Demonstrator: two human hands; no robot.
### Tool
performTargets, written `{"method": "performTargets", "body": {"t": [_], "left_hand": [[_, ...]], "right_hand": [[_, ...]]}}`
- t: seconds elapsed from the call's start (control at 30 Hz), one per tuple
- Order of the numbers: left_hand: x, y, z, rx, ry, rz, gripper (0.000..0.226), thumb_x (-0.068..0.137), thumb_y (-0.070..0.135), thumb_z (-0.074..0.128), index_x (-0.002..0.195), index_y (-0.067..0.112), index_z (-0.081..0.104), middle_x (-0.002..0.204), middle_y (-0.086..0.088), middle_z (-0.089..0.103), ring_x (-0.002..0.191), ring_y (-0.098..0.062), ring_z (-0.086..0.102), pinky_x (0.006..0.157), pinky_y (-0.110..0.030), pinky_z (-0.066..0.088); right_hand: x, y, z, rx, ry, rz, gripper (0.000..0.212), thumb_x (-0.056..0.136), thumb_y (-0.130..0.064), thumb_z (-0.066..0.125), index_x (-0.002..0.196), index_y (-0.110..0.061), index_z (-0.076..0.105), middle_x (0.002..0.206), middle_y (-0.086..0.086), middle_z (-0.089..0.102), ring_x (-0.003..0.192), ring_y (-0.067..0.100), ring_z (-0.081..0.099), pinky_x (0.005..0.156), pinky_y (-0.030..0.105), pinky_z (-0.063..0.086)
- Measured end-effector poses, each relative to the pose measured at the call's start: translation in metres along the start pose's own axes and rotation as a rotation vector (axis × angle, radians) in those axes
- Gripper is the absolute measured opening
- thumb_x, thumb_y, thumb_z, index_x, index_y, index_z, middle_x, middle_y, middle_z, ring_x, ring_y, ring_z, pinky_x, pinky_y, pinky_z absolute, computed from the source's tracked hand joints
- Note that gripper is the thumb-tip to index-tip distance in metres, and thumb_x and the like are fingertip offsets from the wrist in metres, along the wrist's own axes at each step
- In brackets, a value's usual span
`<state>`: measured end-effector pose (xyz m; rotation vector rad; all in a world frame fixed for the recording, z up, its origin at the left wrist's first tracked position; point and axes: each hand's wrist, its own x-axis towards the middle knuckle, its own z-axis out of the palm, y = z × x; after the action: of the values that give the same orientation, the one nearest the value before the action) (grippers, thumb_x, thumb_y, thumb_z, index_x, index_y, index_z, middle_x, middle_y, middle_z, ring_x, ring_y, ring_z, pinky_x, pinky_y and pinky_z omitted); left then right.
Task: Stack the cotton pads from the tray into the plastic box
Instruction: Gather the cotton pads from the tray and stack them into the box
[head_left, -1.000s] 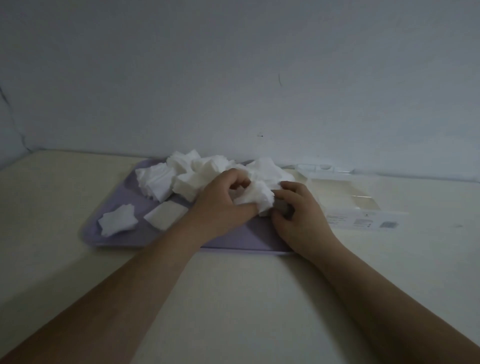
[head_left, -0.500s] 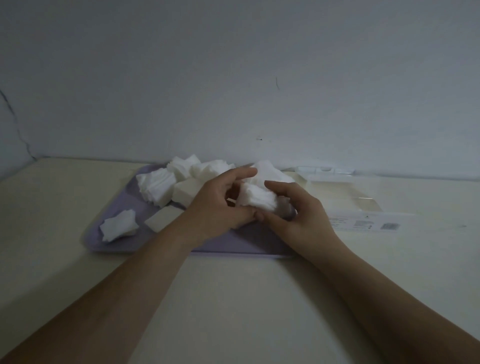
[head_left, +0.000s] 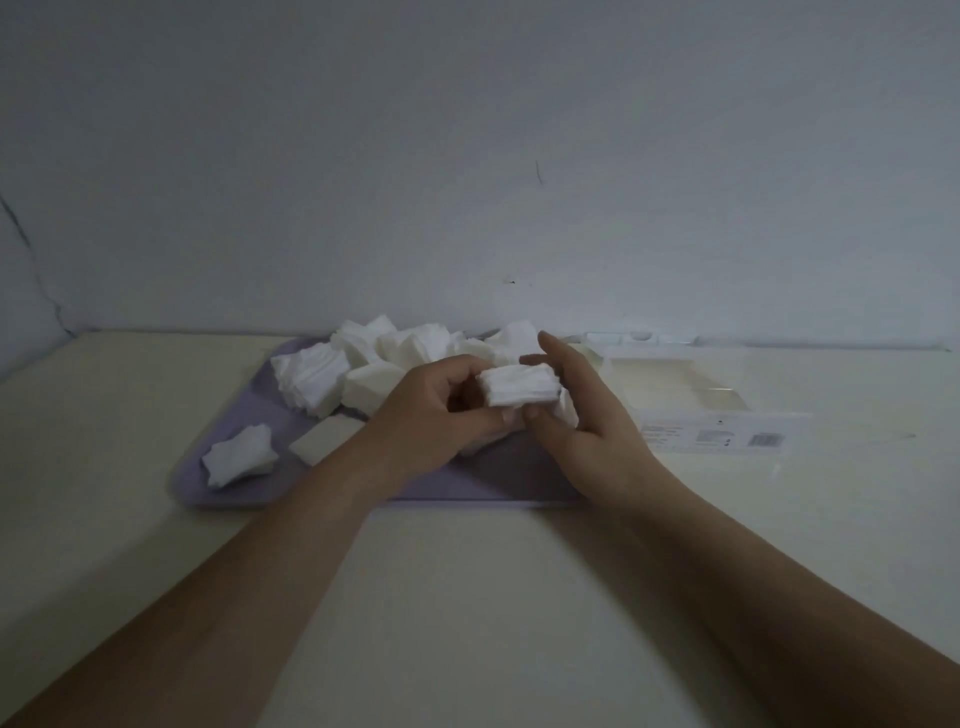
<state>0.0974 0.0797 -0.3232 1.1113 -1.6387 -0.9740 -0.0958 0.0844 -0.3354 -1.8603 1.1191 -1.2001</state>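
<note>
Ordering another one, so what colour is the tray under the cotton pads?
The tray is pale lilac, clearest in the head view.

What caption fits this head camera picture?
Left hand grips a cotton pad stack over the purple tray; right hand steadies it.

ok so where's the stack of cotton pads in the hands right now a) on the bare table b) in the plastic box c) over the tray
c: the left hand grips the stack of pads over the purple tray, the right hand steadies it, and the box stands apart on the right.
</note>
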Motion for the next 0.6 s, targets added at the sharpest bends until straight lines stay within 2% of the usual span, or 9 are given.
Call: {"method": "performTargets", "body": {"t": [0.07,0.13,0.2,0.3,0.37,0.43,0.5,0.57,0.6], "left_hand": [[0.0,0.0,0.0,0.006,0.005,0.006,0.027,0.081,0.018,0.083,0.106,0.019,0.074,0.103,-0.018,0.073,0.089,-0.017,0.065,0.085,-0.047,0.056],[0.001,0.004,-0.001,0.021,0.021,0.016,0.03,0.077,0.026,0.082,0.106,0.02,0.075,0.103,-0.02,0.073,0.089,-0.023,0.066,0.089,-0.052,0.055],[0.002,0.006,-0.001,0.071,0.035,0.028,0.029,0.077,0.028,0.078,0.105,0.023,0.075,0.1,-0.017,0.073,0.09,-0.032,0.068,0.09,-0.054,0.054],[0.004,0.008,0.004,0.198,0.057,0.012,0.019,0.083,0.023,0.068,0.1,0.029,0.072,0.086,-0.004,0.072,0.081,-0.023,0.066,0.083,-0.051,0.055],[0.004,0.011,0.007,0.247,0.05,-0.002,0.016,0.083,0.026,0.06,0.095,0.027,0.07,0.078,-0.003,0.067,0.074,-0.024,0.061,0.077,-0.052,0.053],[0.003,0.014,0.008,0.254,0.034,0.002,0.013,0.081,0.025,0.057,0.088,0.025,0.068,0.068,0.003,0.059,0.067,-0.016,0.053,0.068,-0.045,0.047],[0.004,0.016,0.004,0.244,0.023,-0.011,0.018,0.079,0.021,0.058,0.089,0.03,0.069,0.069,0.011,0.061,0.068,-0.013,0.055,0.069,-0.038,0.047],[0.005,0.01,-0.003,0.294,0.064,-0.044,0.035,0.079,0.017,0.06,0.106,0.036,0.069,0.085,0.009,0.068,0.075,-0.012,0.061,0.074,-0.034,0.052],[0.005,0.004,-0.007,0.388,0.092,-0.06,0.041,0.082,0.015,0.06,0.118,0.034,0.066,0.093,0.008,0.068,0.079,-0.012,0.063,0.075,-0.031,0.052]], "right_hand": [[0.001,0.003,0.001,-0.027,-0.022,0.014,0.06,0.098,-0.022,0.059,0.153,-0.032,0.037,0.15,0.001,0.046,0.14,0.004,0.042,0.122,0.032,0.032],[0.001,0.004,0.005,-0.043,-0.032,0.048,0.063,0.095,-0.031,0.054,0.154,-0.038,0.033,0.152,0.0,0.043,0.144,0.005,0.038,0.124,0.039,0.029],[0.002,0.003,0.008,-0.042,-0.066,0.069,0.071,0.094,-0.036,0.05,0.157,-0.041,0.02,0.159,-0.003,0.034,0.15,0.007,0.028,0.126,0.042,0.025],[-0.001,-0.002,0.008,-0.063,-0.175,0.083,0.079,0.099,-0.024,0.047,0.16,-0.041,-0.001,0.169,-0.008,0.012,0.157,0.01,0.003,0.129,0.044,0.013],[-0.003,-0.005,0.007,-0.095,-0.223,0.079,0.078,0.104,-0.018,0.045,0.161,-0.036,-0.005,0.169,-0.012,0.007,0.157,0.008,-0.004,0.129,0.039,0.007],[-0.004,-0.007,0.008,-0.075,-0.152,0.053,0.07,0.106,-0.02,0.047,0.162,-0.028,0.007,0.164,-0.01,0.022,0.151,0.0,0.016,0.124,0.019,0.016],[-0.002,-0.009,0.007,-0.095,0.006,0.004,0.055,0.103,-0.021,0.055,0.154,-0.021,0.036,0.144,-0.009,0.05,0.126,-0.008,0.043,0.1,-0.001,0.031],[0.001,-0.007,0.005,-0.169,0.162,-0.056,0.031,0.098,-0.021,0.062,0.129,-0.023,0.058,0.115,-0.014,0.066,0.097,-0.005,0.058,0.082,0.004,0.042],[0.001,-0.006,0.004,-0.162,0.228,-0.058,0.022,0.095,-0.021,0.064,0.116,-0.025,0.059,0.103,-0.017,0.067,0.09,-0.004,0.06,0.074,0.007,0.043]]}}
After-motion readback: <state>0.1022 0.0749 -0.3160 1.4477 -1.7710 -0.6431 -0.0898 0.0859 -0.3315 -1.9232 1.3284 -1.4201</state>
